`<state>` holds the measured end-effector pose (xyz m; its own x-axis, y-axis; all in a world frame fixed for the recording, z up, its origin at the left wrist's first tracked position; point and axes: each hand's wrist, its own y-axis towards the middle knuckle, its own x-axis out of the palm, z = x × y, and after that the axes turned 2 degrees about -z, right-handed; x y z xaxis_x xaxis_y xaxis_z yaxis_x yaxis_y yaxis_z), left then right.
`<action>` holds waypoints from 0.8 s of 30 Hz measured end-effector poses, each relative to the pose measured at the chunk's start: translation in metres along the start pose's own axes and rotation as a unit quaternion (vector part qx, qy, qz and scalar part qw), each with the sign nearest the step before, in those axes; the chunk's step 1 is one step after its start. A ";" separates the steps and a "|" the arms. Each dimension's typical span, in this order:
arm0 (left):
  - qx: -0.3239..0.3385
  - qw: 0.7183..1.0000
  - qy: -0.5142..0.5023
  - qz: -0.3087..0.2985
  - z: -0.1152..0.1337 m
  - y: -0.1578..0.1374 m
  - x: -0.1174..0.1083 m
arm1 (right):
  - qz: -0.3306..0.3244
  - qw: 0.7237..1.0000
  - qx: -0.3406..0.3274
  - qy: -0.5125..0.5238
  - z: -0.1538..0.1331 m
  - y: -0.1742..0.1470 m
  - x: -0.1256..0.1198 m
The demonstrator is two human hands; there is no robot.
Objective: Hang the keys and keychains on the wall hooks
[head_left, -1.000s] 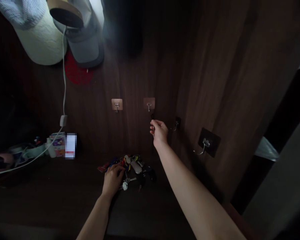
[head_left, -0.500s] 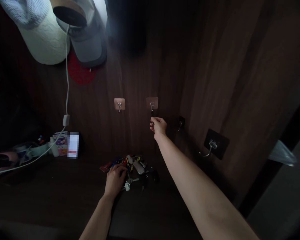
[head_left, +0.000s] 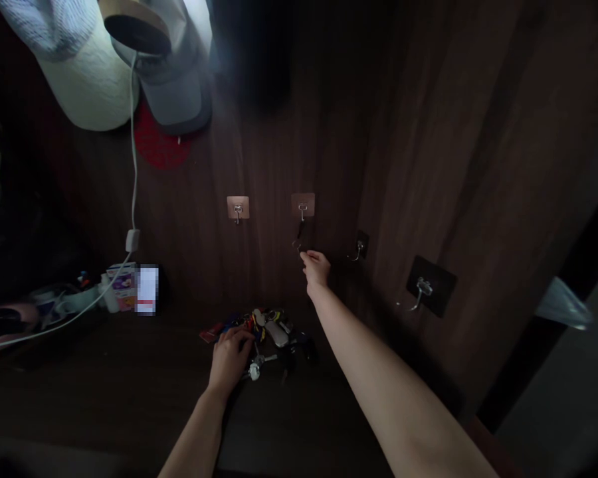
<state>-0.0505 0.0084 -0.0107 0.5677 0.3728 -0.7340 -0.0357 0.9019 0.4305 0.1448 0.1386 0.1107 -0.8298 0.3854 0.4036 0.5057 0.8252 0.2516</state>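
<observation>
At the far left, a white bottle (head_left: 110,297) and small boxes (head_left: 125,287) are seen on the dark shelf (head_left: 144,385), with a white cord (head_left: 134,159) hung down before the dark back panel (head_left: 189,245) and a pale cap (head_left: 92,93) and a grey cap (head_left: 175,93) set above. The left hand (head_left: 228,358) is laid on the shelf, its fingers loosely curled at the near left edge of a heap of keys (head_left: 278,334); whether anything is gripped cannot be told. Above it, a left hook (head_left: 238,208) is fixed to the panel. From the tip of a middle hook (head_left: 302,206), a dark strap (head_left: 300,230) with a small ring (head_left: 296,244) is seen hanging. Just below the ring, the right hand (head_left: 317,269) is held, thumb and fingertips nearly together; whether the item's lower end is pinched cannot be told. Farther right, a small hook (head_left: 359,247) and a large hook (head_left: 423,288) are mounted.
</observation>
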 end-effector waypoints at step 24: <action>-0.001 1.000 -0.006 0.000 0.000 -0.002 -0.001 | -0.164 0.973 -0.028 -0.163 0.071 -0.108 -0.109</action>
<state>-0.0509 0.0067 -0.0108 0.5774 0.3710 -0.7273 -0.0383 0.9021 0.4298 0.1640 0.0369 -0.0228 -0.9748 0.2230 -0.0039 0.2056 0.9053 0.3717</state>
